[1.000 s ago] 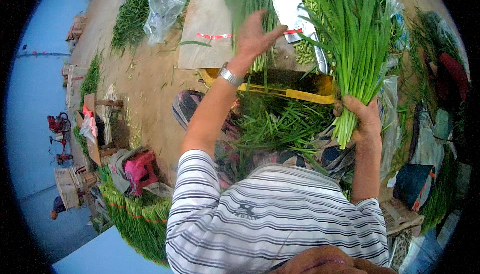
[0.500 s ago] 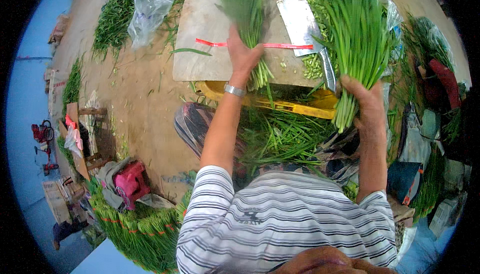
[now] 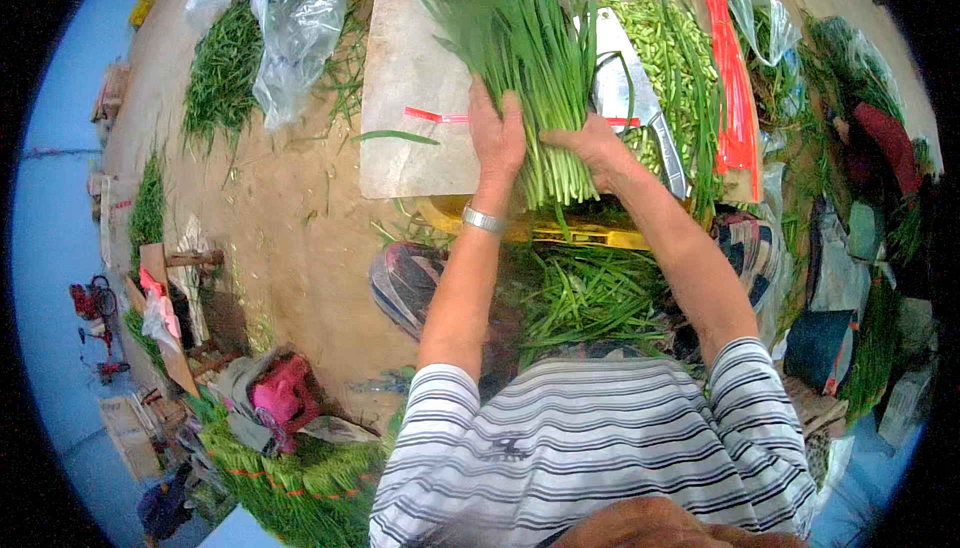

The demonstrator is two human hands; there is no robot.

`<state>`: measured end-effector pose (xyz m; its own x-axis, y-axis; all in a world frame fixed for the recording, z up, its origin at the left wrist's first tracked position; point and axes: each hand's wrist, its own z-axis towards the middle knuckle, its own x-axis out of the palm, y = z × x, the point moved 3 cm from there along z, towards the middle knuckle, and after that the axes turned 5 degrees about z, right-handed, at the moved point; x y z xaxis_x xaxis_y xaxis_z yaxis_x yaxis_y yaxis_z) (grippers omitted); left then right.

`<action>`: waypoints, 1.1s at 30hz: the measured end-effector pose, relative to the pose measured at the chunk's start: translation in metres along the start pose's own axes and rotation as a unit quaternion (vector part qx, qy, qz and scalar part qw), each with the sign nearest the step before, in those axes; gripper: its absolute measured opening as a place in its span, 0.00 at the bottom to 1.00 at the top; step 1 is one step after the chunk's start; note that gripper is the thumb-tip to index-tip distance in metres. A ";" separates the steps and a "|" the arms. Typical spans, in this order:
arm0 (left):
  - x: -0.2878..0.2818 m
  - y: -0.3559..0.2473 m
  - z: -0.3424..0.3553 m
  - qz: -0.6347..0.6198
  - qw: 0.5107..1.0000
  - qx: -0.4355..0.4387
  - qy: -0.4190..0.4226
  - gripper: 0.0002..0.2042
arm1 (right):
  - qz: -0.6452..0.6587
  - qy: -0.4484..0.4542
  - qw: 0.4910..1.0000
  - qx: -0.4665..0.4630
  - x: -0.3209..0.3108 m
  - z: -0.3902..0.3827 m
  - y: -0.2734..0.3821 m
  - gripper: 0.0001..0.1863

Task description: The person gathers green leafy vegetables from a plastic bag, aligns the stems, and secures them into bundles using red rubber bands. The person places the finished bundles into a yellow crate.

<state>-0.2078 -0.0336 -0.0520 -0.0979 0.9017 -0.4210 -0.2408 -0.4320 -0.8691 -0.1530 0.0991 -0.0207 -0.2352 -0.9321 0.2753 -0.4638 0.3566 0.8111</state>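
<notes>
Both of my hands hold one thick bunch of garlic chives (image 3: 545, 68) over the pale board (image 3: 410, 163), cut stem ends toward me. My left hand (image 3: 497, 138) is closed along its left side, and my right hand (image 3: 598, 153) grips the stems from the right. A thin red strip (image 3: 425, 114) lies under the bunch on the board, its middle hidden. Just right of the bunch rests a cleaver (image 3: 625, 73), its handle (image 3: 668, 156) pointing toward me. Trimmed stem pieces (image 3: 660, 38) are heaped beside it.
A bundle of red strips (image 3: 735, 98) lies at the board's right. The board rests on a yellow crate (image 3: 600, 233), with loose green leaves (image 3: 600, 293) nearer me. Plastic bags (image 3: 295, 48) with greens stand far left; stacked tied chives (image 3: 290, 478) lie lower left.
My right hand has brought its chives left onto the board, joining those in my left hand as one bunch. The cleaver, stem pieces and red strip bundle are now more exposed.
</notes>
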 end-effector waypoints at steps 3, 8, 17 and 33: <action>0.004 -0.004 0.003 0.042 0.998 0.006 0.040 0.36 | -0.001 -0.004 0.999 0.054 0.000 -0.002 0.006 0.20; 0.008 -0.002 0.018 0.069 0.986 -0.030 0.150 0.42 | -0.040 0.045 0.987 0.150 0.008 -0.005 0.015 0.17; 0.023 -0.050 0.025 0.341 0.913 -0.111 0.194 0.59 | -0.269 0.048 0.955 0.117 -0.003 0.010 -0.001 0.26; 0.025 -0.055 0.011 0.366 0.923 -0.046 0.108 0.56 | -0.490 -0.027 0.871 -0.020 -0.027 0.058 0.076 0.15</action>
<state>-0.2074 0.0125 -0.0117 -0.0050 0.3468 -0.9379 -0.1023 -0.9332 -0.3445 -0.2313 0.1548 0.0031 0.2158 -0.7834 -0.5828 -0.4343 -0.6116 0.6613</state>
